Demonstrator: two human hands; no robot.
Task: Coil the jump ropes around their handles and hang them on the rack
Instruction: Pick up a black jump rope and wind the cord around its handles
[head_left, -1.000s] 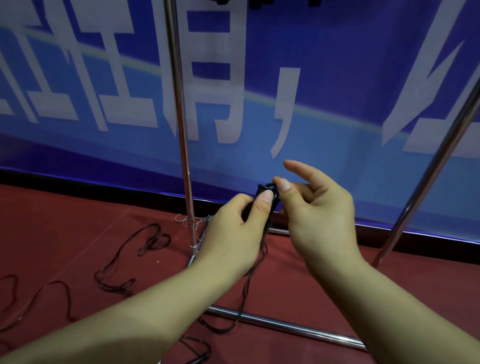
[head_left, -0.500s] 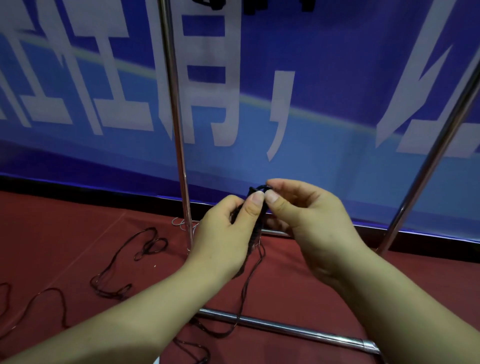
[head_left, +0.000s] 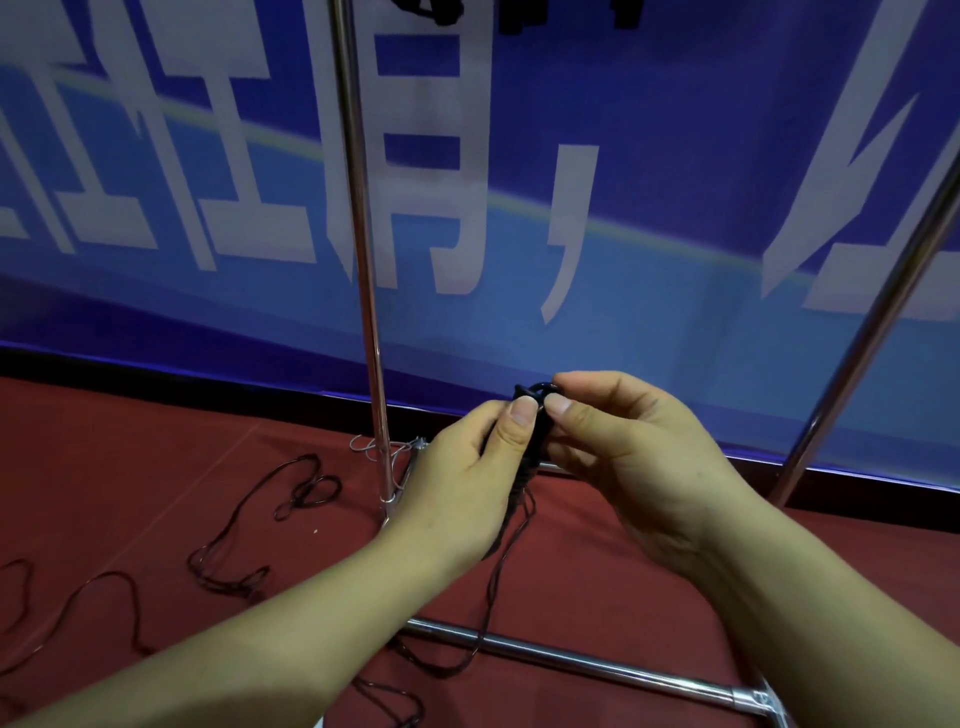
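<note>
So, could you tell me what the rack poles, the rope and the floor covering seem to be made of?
Rack poles: polished metal, likely steel or chrome, with mirror-like highlights. Rope: thin dark cord, limp and looping; the fibre is unclear. Floor covering: matte red, probably carpet or felt.

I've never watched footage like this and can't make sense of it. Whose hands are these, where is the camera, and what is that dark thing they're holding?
The camera sits on a person's head, looking forward and down, so the two bare hands are the wearer's own. The left hand and right hand together pinch a black jump rope handle, held upright. Its thin dark rope hangs down from it to the red carpet, where more rope lies in loose loops. The shiny poles are a metal rack, standing in front of a blue banner with large white lettering.
</note>
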